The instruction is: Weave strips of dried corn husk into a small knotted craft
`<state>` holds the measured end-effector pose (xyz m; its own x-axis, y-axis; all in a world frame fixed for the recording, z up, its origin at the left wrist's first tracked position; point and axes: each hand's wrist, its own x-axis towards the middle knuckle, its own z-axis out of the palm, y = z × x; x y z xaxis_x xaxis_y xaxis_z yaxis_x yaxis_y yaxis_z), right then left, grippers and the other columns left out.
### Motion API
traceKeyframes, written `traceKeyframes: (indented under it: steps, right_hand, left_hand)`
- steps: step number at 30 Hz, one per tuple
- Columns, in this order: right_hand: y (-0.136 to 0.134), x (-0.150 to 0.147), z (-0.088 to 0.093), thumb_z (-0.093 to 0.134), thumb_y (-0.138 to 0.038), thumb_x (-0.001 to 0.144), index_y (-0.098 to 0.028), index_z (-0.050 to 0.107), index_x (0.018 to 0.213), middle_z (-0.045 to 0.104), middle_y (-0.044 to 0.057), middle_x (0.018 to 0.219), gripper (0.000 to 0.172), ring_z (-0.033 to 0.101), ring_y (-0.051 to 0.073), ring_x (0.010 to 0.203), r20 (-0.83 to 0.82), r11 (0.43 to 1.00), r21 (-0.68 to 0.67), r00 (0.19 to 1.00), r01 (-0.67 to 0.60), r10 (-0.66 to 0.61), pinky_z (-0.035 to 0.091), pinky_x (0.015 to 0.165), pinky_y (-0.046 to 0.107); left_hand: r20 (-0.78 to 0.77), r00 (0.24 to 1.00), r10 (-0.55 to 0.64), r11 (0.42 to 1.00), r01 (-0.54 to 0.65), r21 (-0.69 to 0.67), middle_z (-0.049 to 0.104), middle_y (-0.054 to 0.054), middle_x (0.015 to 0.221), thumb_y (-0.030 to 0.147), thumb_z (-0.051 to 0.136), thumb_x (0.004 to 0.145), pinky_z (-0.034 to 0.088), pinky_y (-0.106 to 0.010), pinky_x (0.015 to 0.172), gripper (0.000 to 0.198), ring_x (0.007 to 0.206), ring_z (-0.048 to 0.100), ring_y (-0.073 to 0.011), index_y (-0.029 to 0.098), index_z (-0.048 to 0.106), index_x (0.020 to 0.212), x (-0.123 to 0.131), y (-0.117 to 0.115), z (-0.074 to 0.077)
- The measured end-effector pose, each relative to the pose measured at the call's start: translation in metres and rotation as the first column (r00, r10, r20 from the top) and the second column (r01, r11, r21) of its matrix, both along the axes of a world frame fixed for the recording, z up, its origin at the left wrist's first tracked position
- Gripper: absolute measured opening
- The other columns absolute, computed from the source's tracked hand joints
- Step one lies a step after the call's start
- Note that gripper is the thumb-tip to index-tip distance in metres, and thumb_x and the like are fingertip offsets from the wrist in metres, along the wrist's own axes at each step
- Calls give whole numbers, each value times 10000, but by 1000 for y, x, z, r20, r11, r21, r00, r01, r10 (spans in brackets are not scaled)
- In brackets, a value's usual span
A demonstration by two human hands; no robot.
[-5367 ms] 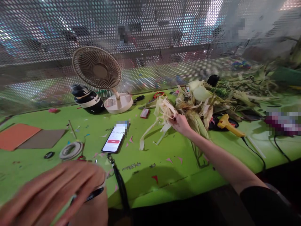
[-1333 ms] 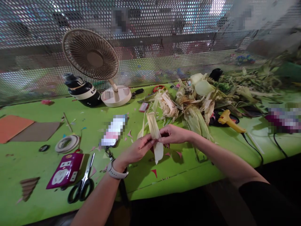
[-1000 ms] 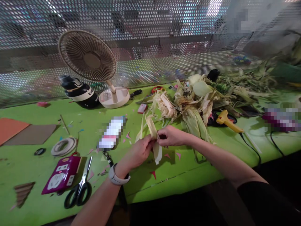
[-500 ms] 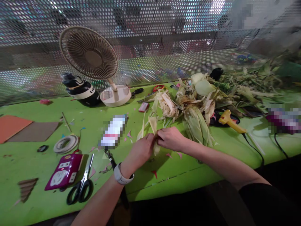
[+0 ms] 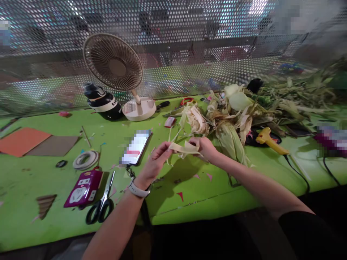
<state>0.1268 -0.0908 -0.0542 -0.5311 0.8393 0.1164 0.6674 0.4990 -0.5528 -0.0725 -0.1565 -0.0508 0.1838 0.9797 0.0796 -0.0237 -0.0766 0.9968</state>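
A pale strip of corn husk (image 5: pixel 182 148) stretches between my two hands above the green table (image 5: pixel 168 191). My left hand (image 5: pixel 158 159), with a white watch (image 5: pixel 138 190) on its wrist, pinches one end between thumb and fingers. The other end is gripped by my right hand (image 5: pixel 204 148), whose fingertips are partly covered by the curled husk. Thin shreds hang from the strip near the left fingers. Just behind my right hand lie a bundle of peeled husk (image 5: pixel 197 121) and a green corn husk (image 5: pixel 230 141).
To the left are a phone (image 5: pixel 137 146), scissors (image 5: pixel 101 206), a purple power strip (image 5: pixel 84 187) and a tape roll (image 5: pixel 85 160). A fan (image 5: pixel 139 109) and a bottle (image 5: pixel 105 104) stand at the back. A yellow glue gun (image 5: pixel 269 140) with its cord lies right.
My hands have moved apart and slightly up, drawing the husk strip out sideways between them. Earlier they were close together on it. The view has shifted a little to the left.
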Motion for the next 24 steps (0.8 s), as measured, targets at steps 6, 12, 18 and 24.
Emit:
traceKeyframes:
  steps: [6,12,18,24]
  right_hand:
    - [14,15,8,514,-158,731,-170,648,717,674,49,715,136,539,144,614,17,959,179,974,221,-228,294,562,230]
    - [33,34,17,495,-236,763,-174,636,709,668,64,715,163,567,174,639,-15,872,281,911,400,-413,313,566,251]
    - [39,39,24,511,-223,757,-169,532,555,575,13,523,209,548,134,498,-140,901,26,894,434,-426,364,526,234]
    - [28,28,25,591,-232,734,-159,512,555,584,-11,503,209,493,69,340,-440,845,-529,826,79,-352,334,349,177]
  left_hand:
    - [283,955,-87,991,112,-71,524,65,441,408,595,813,486,-308,576,239,403,501,-111,208,490,733,-2,-10,22]
    - [342,939,33,993,-70,97,62,136,197,631,600,676,181,-218,244,488,175,63,-58,235,366,513,-45,-11,9]
    - [567,819,89,904,-306,300,118,131,229,596,575,745,179,-176,277,370,220,96,-42,264,532,589,-73,-5,8]
    - [-125,983,134,935,-167,-312,630,3,560,378,760,634,457,-227,507,269,496,570,-109,146,630,677,-38,21,10]
